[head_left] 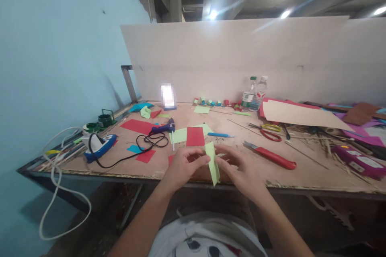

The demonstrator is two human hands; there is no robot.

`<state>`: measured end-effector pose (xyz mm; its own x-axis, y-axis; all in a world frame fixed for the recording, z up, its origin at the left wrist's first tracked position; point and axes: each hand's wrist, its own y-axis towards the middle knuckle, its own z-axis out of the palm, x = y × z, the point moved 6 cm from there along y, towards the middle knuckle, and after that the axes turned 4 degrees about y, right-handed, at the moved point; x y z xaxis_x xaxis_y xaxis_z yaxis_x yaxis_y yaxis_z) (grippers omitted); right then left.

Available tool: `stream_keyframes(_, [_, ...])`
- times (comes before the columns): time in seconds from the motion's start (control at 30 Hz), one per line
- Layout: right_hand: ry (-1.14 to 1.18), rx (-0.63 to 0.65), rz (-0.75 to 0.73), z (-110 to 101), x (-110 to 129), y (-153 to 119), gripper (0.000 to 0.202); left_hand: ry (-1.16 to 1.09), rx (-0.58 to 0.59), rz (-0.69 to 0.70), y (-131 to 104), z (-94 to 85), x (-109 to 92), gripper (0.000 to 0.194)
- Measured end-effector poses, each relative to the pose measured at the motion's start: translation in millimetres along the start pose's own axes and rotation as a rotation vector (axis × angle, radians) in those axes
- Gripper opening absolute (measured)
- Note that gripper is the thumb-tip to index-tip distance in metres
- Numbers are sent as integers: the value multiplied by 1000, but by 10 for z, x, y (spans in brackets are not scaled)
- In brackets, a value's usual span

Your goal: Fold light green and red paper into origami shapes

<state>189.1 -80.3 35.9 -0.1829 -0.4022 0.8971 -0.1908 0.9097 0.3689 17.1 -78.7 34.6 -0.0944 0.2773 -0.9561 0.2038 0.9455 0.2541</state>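
Between both hands, over the table's front edge, is a folded strip of light green paper (212, 164). My left hand (188, 165) pinches its left side with the thumb on top. My right hand (233, 166) grips the right side, its thumb against the paper and the fingers curled behind. Just beyond lies a red paper rectangle (195, 136) on a larger light green sheet (179, 135). A blue glue gun (164, 127) rests to the left of these, and a blue pen (220, 135) lies to their right.
A red-handled knife (274, 157) and scissors (271, 133) lie at the right. Two bottles (247, 98) stand at the back near small paper pieces (211, 103). A blue power strip (101, 148) with cables sits at the left. A purple device (358, 161) lies far right.
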Motion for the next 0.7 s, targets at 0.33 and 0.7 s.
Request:
stream_keyframes(0.33, [222,243,145,72,-47,-11,68,37,-23,27,-12,2,-18,26])
stream_keyframes(0.7, [229,112,181,-34,-103,54,29,2,-39,18,-25,-57,-16,30])
